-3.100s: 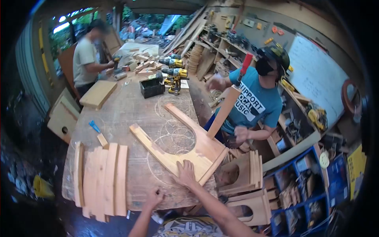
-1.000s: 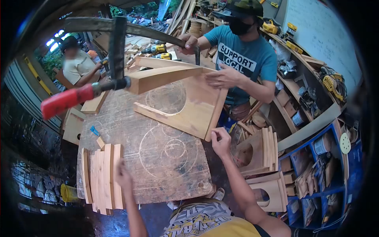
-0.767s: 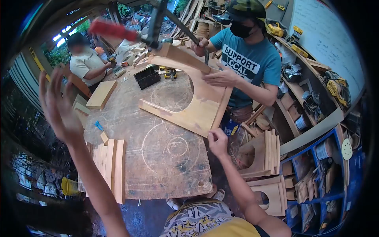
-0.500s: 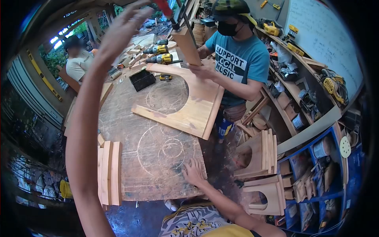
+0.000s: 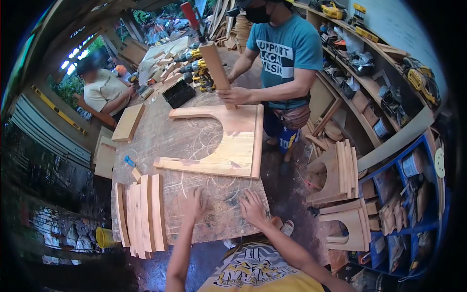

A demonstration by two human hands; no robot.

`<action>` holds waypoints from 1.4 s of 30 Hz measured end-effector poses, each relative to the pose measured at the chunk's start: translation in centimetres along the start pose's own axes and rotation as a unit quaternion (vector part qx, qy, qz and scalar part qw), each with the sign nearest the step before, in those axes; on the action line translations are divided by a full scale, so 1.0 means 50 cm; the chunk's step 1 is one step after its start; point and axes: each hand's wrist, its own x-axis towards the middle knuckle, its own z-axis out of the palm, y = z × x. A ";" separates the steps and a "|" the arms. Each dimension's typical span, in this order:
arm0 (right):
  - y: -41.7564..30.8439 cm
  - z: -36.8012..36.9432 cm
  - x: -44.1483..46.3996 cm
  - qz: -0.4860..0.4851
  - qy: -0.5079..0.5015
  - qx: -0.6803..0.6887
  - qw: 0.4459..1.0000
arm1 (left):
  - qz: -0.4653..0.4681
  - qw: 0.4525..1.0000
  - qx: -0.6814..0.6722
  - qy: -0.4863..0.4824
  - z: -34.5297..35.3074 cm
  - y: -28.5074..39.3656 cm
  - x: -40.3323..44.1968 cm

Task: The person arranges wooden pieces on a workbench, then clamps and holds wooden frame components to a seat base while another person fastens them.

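Note:
My left hand (image 5: 195, 206) lies on the worn wooden table (image 5: 214, 231) with fingers stretched out, holding nothing. To its right, near the table's edge, my right hand (image 5: 252, 208) also lies flat and open. Beyond both hands rests a wooden panel with a U-shaped cutout (image 5: 241, 146). A person across the table (image 5: 287, 53) holds a wooden board (image 5: 216, 70) upright on the panel's far side. A clamp with a red handle (image 5: 189, 14) is at the board's top. Several curved wooden slats (image 5: 146, 214) lie side by side left of my left hand.
Cordless drills (image 5: 199, 68) and a black open box (image 5: 178, 93) sit farther back. A thick wood block (image 5: 129, 122) lies at the left edge, near another person (image 5: 104, 90). Cut panels (image 5: 335, 175) and a blue shelf (image 5: 389, 253) stand at right.
My left hand has come down from its raised position onto the table. My right hand stays on the table. The other person's board now stands more upright, and the view has shifted.

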 end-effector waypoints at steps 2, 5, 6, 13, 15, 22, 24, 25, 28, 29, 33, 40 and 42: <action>0.002 0.000 0.002 -0.007 0.002 0.002 1.000 | -0.059 0.996 -0.014 0.062 0.078 -0.026 -0.121; 0.018 -0.005 0.009 -0.037 0.002 0.015 0.999 | -0.155 0.980 -0.008 0.128 0.088 0.035 -0.220; 0.019 -0.013 0.020 -0.045 0.005 0.025 0.999 | -0.149 0.977 -0.002 0.155 0.093 0.043 -0.241; 0.012 -0.024 0.061 -0.091 -0.049 -0.007 0.995 | -0.197 0.949 -0.016 0.246 0.099 0.057 -0.258; 0.005 -0.012 0.068 -0.081 -0.071 -0.040 0.993 | -0.192 0.946 -0.025 0.261 0.110 0.048 -0.264; -0.012 0.000 0.065 -0.039 -0.078 -0.075 0.993 | -0.197 0.950 -0.007 0.244 0.122 0.040 -0.263; -0.014 0.004 0.062 -0.046 -0.068 -0.062 0.995 | -0.211 0.960 0.013 0.184 0.129 0.038 -0.261; -0.007 0.001 0.062 -0.051 -0.056 -0.058 0.995 | -0.205 0.962 0.010 0.182 0.132 0.036 -0.263; 0.006 0.006 0.061 -0.049 -0.051 -0.067 0.995 | -0.214 0.966 0.018 0.140 0.133 0.038 -0.252; 0.004 0.002 0.059 -0.055 -0.047 -0.060 0.996 | -0.218 0.966 0.026 0.138 0.130 0.041 -0.251; 0.007 0.000 0.053 -0.060 -0.030 -0.053 0.996 | -0.224 0.961 0.019 0.161 0.134 0.042 -0.251; 0.015 0.007 0.048 -0.055 -0.018 -0.066 0.996 | -0.218 0.958 -0.018 0.186 0.118 0.057 -0.246; 0.012 0.003 0.049 -0.060 -0.009 -0.060 0.996 | -0.231 0.953 0.019 0.196 0.129 0.051 -0.248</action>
